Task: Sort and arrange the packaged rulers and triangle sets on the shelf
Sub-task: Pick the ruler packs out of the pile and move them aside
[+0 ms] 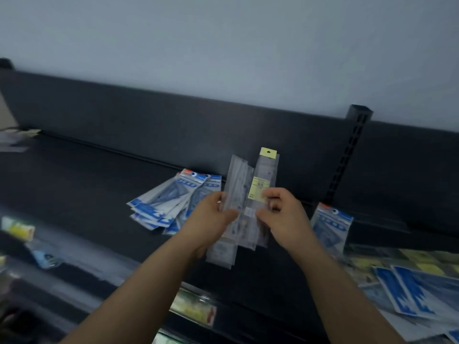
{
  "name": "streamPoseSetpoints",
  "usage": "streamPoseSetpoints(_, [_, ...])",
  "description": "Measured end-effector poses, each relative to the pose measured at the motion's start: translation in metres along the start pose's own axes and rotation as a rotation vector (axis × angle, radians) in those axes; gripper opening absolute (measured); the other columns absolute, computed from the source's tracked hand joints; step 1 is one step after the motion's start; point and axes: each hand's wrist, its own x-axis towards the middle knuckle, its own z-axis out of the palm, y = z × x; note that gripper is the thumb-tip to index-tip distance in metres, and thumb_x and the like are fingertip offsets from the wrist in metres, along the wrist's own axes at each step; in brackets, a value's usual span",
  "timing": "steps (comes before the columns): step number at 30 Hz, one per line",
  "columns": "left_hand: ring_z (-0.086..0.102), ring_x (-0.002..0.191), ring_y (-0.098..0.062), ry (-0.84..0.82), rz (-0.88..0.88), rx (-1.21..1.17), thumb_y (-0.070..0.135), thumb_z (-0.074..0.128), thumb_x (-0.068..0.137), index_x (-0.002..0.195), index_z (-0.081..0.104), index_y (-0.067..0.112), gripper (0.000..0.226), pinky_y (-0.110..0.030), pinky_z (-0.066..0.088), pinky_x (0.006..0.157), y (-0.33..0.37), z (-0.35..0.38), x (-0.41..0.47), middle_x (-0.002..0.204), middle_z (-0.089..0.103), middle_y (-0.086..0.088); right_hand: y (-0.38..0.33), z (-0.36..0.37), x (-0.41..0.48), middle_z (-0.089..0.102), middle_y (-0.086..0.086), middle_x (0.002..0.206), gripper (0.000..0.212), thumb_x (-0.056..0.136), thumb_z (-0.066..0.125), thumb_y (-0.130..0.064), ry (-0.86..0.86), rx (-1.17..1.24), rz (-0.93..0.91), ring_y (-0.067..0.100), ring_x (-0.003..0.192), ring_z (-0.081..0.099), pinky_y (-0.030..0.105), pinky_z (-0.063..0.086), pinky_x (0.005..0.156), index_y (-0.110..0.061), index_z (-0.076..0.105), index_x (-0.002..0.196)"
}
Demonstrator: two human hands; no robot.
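Both my hands hold a bunch of long clear ruler packs upright over the dark shelf. My left hand grips the left side of the bunch. My right hand pinches the pack with the yellow header and yellow label on the right side. A fanned pile of blue-and-white triangle set packs lies on the shelf just left of my hands. One more blue triangle pack stands to the right.
A black slotted upright post rises at the shelf's back right. More blue packs and yellow-topped packs lie at the lower right. Blurred packaged items hang along the front edge below. Some packs lie at the far left.
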Motion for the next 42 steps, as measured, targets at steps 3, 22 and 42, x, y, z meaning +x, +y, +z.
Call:
streamPoseSetpoints(3, [0.071,0.086,-0.018,0.068,-0.012,-0.049,0.008,0.060,0.090,0.114,0.060,0.014,0.025,-0.037,0.057,0.080,-0.009,-0.042,-0.007,0.099,0.073,-0.005,-0.021,0.038,0.006,0.062,-0.002,0.098,0.039,0.088,0.062,-0.012,-0.092,-0.026,-0.045,0.013,0.085,0.065,0.032,0.057,0.074,-0.027,0.048,0.121])
streamPoseSetpoints(22, [0.068,0.089,-0.024,0.483,-0.091,0.141,0.019,0.066,0.087,0.105,0.060,0.017,0.019,-0.051,0.054,0.086,-0.074,-0.405,-0.032,0.098,0.070,-0.006,-0.195,0.382,0.030,0.064,-0.001,0.096,0.055,0.087,0.066,-0.010,-0.429,0.126,-0.170,0.006,0.079,0.062,0.019,0.043,0.056,-0.022,0.041,0.134])
streamPoseSetpoints(42, [0.068,0.077,-0.015,0.579,-0.217,0.148,0.012,0.062,0.089,0.099,0.062,0.017,0.011,-0.026,0.055,0.064,-0.140,-0.625,0.117,0.089,0.069,-0.004,-0.266,0.628,0.183,0.056,-0.009,0.089,0.038,0.088,0.064,-0.009,-0.599,0.020,-0.118,0.003,0.076,0.056,0.018,0.040,0.052,-0.021,0.047,0.120])
